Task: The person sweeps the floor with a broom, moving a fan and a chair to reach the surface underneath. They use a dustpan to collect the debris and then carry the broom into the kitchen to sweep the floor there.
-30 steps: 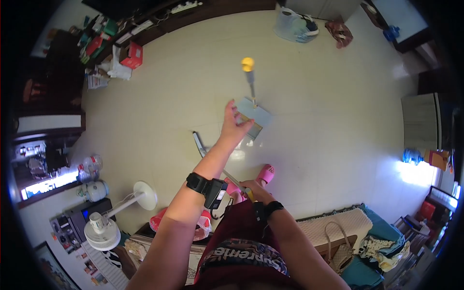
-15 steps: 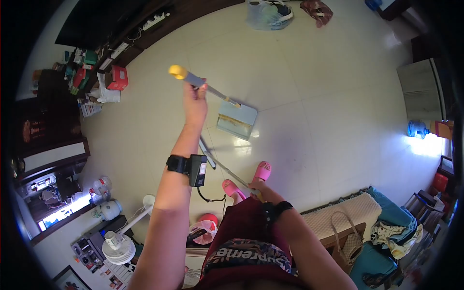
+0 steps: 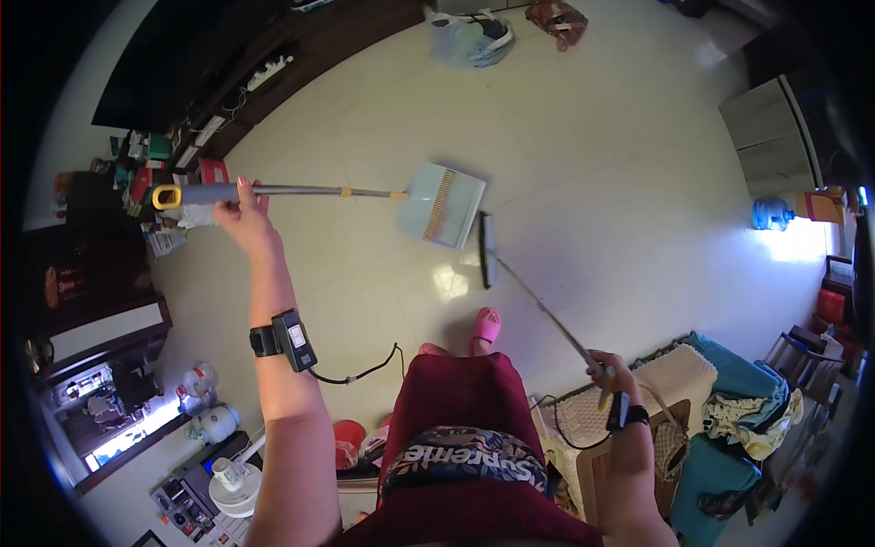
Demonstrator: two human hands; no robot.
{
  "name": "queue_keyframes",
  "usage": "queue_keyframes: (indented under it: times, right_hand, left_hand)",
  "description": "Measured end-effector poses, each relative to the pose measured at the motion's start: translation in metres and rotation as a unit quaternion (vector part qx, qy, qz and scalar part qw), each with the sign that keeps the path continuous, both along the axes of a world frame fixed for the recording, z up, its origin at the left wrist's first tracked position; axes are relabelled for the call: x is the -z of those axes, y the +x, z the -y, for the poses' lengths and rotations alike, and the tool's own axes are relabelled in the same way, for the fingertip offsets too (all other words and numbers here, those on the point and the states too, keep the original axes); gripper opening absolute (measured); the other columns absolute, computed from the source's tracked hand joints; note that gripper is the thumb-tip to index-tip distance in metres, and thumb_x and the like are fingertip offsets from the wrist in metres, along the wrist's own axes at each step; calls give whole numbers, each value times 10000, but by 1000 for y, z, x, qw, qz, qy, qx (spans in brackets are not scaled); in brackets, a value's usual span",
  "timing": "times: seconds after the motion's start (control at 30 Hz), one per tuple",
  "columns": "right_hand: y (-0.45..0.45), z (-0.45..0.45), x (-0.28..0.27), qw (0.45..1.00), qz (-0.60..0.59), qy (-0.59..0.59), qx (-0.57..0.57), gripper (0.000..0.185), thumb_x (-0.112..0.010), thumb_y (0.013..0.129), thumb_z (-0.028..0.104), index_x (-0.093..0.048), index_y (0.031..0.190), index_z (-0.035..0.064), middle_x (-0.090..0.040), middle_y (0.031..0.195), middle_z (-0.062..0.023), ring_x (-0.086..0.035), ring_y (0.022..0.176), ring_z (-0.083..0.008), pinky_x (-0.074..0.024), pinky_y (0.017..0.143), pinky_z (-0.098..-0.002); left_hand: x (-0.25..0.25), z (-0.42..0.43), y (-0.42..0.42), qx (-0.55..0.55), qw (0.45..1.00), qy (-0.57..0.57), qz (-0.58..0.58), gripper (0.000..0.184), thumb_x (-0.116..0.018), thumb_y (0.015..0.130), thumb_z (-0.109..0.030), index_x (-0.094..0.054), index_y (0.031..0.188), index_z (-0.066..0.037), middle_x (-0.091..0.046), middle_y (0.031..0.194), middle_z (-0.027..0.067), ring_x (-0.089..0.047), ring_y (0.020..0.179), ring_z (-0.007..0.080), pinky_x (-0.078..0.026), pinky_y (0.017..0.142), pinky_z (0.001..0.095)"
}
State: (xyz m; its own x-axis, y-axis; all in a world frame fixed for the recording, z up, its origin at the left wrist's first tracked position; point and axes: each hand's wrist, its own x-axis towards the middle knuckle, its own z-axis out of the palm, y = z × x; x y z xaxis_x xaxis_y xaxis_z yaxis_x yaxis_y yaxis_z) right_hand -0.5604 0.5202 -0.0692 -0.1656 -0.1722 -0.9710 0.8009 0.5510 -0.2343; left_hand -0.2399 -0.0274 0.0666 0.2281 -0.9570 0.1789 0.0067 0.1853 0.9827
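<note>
My left hand [image 3: 246,217] is closed round the grey grip of a long-handled dustpan, its yellow-ended handle pointing left. The dustpan's pale blue pan [image 3: 467,214], with a row of yellow teeth, lies on the floor ahead, its open edge facing right. My right hand [image 3: 603,367] is wrapped round the upper handle of a broom [image 3: 547,312]. The broom's narrow dark-edged head [image 3: 487,251] rests on the floor just beyond the pan's open edge, with a small gap between them.
A plastic bag [image 3: 469,41] and a reddish bag [image 3: 557,23] lie on the far floor. A dark cabinet [image 3: 273,82] runs along the left. To the right are a blue water bottle [image 3: 772,214] and a cushioned seat [image 3: 679,374]. A white fan [image 3: 235,488] stands lower left.
My left hand has swung left and the dustpan has turned so its open edge faces right. My right hand has moved right, carrying the broom head from left of the pan to its right.
</note>
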Motion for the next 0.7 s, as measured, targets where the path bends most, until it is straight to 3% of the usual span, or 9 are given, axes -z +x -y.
queue_keyframes:
  times: [0.07, 0.13, 0.27, 0.57, 0.7]
  right_hand:
    - [-22, -11, -18, 1000, 3, 13, 17, 211, -591, 797, 296, -524, 816, 97, -547, 607, -46, -461, 410, -94, -358, 373, -187]
    - [-44, -33, -10, 999, 24, 31, -2, 203, -537, 837, 300, -493, 803, 105, -529, 588, -28, -442, 392, -87, -347, 349, -202]
    - [-62, -54, 3, 994, 59, 56, 80, 226, -554, 809, 339, -479, 814, 126, -524, 608, -45, -470, 435, -105, -376, 367, -218]
    - [-29, 19, -3, 960, 145, -36, 238, 261, -535, 840, 345, -438, 780, 111, -494, 615, -49, -436, 411, -115, -366, 355, -213]
    - [-1, 85, -12, 970, 152, -99, 164, 196, -517, 853, 315, -439, 821, 138, -489, 628, -56, -411, 413, -96, -336, 354, -201]
  left_hand:
    - [0, -3, 0, -24, 1000, 17, 10, 362, -614, 834, -182, -328, 1025, -71, -489, 959, 60, -551, 854, 155, -469, 710, 328]
    - [5, -3, 5, -36, 999, 36, 15, 370, -620, 831, -189, -324, 1022, -77, -478, 950, 49, -530, 838, 136, -456, 705, 314]
    - [19, 0, 9, -53, 997, 55, -2, 337, -620, 833, -193, -350, 1003, -84, -451, 954, 19, -493, 825, 110, -436, 694, 302]
    - [56, 50, 50, -56, 995, 85, -20, 281, -603, 847, -202, -395, 1008, -104, -436, 970, 2, -469, 823, 92, -404, 677, 242]
    - [49, 74, 77, -60, 992, 108, -12, 264, -598, 851, -216, -412, 1007, -111, -451, 937, -5, -470, 835, 86, -403, 692, 244]
